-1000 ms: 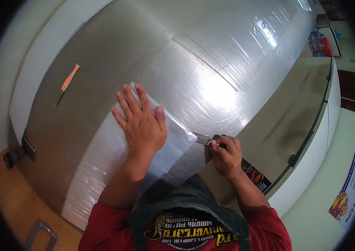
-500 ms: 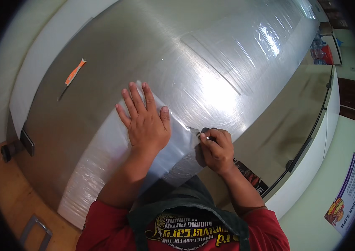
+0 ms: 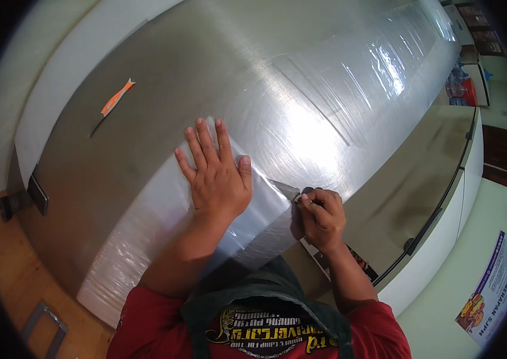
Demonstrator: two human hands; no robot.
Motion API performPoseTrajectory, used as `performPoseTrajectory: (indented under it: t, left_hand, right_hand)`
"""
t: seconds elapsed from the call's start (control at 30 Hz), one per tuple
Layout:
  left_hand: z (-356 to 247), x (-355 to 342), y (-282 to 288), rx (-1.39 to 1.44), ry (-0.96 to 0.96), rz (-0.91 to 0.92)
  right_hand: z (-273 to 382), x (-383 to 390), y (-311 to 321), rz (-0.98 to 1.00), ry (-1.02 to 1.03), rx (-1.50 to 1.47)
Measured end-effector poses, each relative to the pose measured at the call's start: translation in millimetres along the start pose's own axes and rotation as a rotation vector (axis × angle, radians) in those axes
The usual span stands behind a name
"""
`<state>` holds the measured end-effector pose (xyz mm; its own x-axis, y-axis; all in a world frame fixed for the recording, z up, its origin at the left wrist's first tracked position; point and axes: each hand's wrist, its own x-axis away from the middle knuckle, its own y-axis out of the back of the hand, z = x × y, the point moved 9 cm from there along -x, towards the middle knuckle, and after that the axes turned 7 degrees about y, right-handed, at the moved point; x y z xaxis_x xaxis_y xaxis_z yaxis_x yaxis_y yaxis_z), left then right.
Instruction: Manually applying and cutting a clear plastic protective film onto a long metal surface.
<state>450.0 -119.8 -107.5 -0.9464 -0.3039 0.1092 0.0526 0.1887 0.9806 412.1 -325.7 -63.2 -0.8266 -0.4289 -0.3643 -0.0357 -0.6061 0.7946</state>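
Observation:
My left hand (image 3: 220, 176) lies flat with fingers spread, pressing on a folded sheet of clear plastic (image 3: 145, 221) on the metal table. Its fingertips reach the sheet's far end. My right hand (image 3: 323, 218) is closed around the dark handle of a knife (image 3: 285, 189). The knife's blade points left and lies along the sheet's right edge, at a fold; whether it is between the layers I cannot tell. Farther left on the table rests a small knife with an orange-and-white handle (image 3: 117, 99), its dark blade toward me.
The shiny metal table (image 3: 229, 66) stretches away, with more clear plastic film (image 3: 349, 66) spread along its far right. To the right stands a lower cabinet with a glass top (image 3: 415, 161). Bottles and a red container (image 3: 469, 91) stand at the far right. A poster (image 3: 492, 287) hangs on the wall.
The view has shifted slightly. My right hand has drawn the knife a little toward me and to the right, and more of its blade shows. My left hand still presses on the plastic.

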Motion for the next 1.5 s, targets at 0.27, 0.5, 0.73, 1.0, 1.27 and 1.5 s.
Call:
performPoseTrajectory:
  t: [0.27, 0.5, 0.73, 1.0, 1.27, 1.5]
  left_hand:
    - [1.5, -0.6, -0.8, 0.029, 0.009, 0.013]
    - [4.1, -0.8, -4.0, 0.075, 0.018, 0.022]
    - [1.9, -0.7, -2.0, 0.072, 0.010, 0.011]
    - [3.3, -0.5, -0.7, 0.096, 0.012, 0.022]
    - [4.8, -2.2, 1.4, 0.100, 0.013, 0.025]
    - [3.1, -2.9, 2.1, 0.111, 0.001, 0.029]
  right_hand:
    - [6.1, -18.4, -10.7, -0.013, 0.051, -0.043]
    - [12.9, -29.5, -19.7, 0.002, 0.050, -0.044]
    - [4.6, -29.9, -18.6, 0.004, 0.056, -0.029]
    - [4.7, -30.2, -16.7, -0.006, 0.049, -0.009]
    - [11.2, -42.6, -27.9, 0.001, 0.053, -0.044]
    - [18.0, -50.9, -37.4, -0.021, 0.043, -0.035]
